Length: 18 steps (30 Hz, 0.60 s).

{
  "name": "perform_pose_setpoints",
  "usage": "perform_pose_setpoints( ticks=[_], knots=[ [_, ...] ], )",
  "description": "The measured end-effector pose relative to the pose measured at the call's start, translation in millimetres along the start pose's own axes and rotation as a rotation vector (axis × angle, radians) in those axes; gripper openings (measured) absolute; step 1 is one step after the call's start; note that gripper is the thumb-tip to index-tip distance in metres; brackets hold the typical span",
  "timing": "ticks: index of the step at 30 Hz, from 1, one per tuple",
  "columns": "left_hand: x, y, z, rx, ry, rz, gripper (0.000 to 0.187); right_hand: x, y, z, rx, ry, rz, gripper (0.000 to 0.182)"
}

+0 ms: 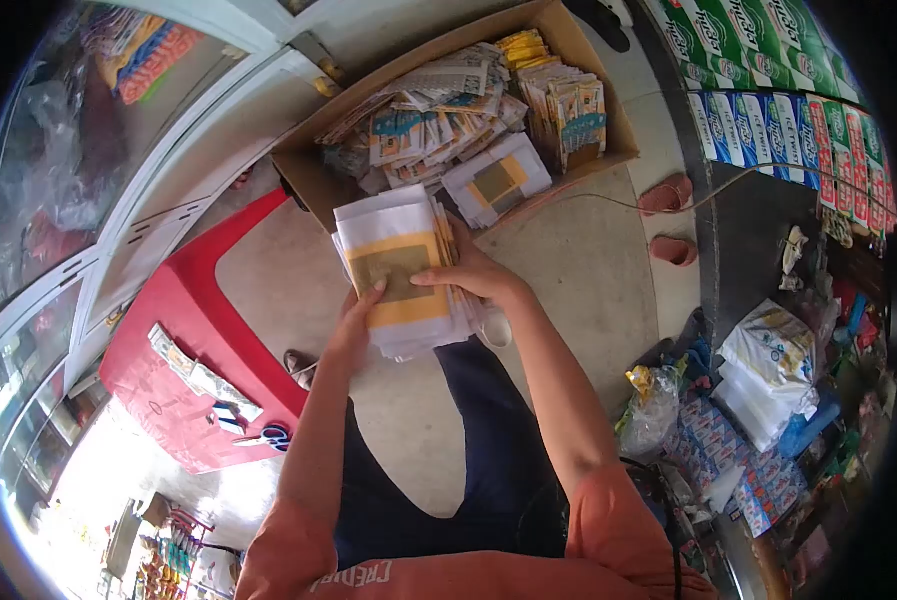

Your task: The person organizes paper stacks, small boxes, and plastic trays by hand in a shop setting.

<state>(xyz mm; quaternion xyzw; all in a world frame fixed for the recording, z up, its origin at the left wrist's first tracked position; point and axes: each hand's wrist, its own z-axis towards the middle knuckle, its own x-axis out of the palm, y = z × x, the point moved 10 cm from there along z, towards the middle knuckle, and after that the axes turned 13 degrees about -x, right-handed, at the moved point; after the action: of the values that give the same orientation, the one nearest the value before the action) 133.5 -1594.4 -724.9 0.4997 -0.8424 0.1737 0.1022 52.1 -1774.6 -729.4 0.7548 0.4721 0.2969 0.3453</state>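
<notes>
Between my two hands is a thick stack of white paper envelopes point(388, 225), each top face showing a yellow band and a brownish middle panel. My left hand point(356, 318) grips its left edge, thumb on the panel. The right hand point(473, 272) is wrapped round the opposite edge, its thumb also pressed on top; the fingers of both are partly hidden underneath. Just beyond the stack stands an open cardboard box point(620, 120). Inside it lie a similar white-and-yellow bundle point(498, 182), a heap of printed paper packets point(433, 125) and upright packets point(568, 110).
A red table point(203, 365) at the left carries folded newspaper strips point(203, 370), a stapler-like object point(230, 415) and scissors point(273, 437). Brown slippers point(665, 195) lie on the floor at right. Plastic bags point(768, 360) and stacked cartons point(758, 130) line the right side.
</notes>
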Motion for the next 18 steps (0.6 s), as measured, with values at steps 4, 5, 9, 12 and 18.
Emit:
perform_pose_setpoints(
  ticks=[4, 5, 9, 12, 18],
  knots=[
    [22, -19, 14, -0.024, 0.035, 0.097, 0.072, -21, -9, 4, -0.105, -0.123, 0.119, 0.149],
    [27, -22, 21, -0.023, 0.031, 0.131, 0.072, -27, -13, 1, -0.095, -0.151, 0.162, 0.147],
    [57, -41, 65, -0.094, 0.129, 0.286, 0.071, -58, -31, -4, -0.155, -0.31, 0.325, 0.13],
    [90, -62, 93, -0.137, 0.053, 0.395, 0.074, -81, -47, -9, -0.169, -0.383, 0.49, 0.115],
    [175, -93, 127, -0.08, 0.164, 0.755, 0.073, -120, -65, -18, -0.151, -0.511, 0.643, 0.096]
  ],
)
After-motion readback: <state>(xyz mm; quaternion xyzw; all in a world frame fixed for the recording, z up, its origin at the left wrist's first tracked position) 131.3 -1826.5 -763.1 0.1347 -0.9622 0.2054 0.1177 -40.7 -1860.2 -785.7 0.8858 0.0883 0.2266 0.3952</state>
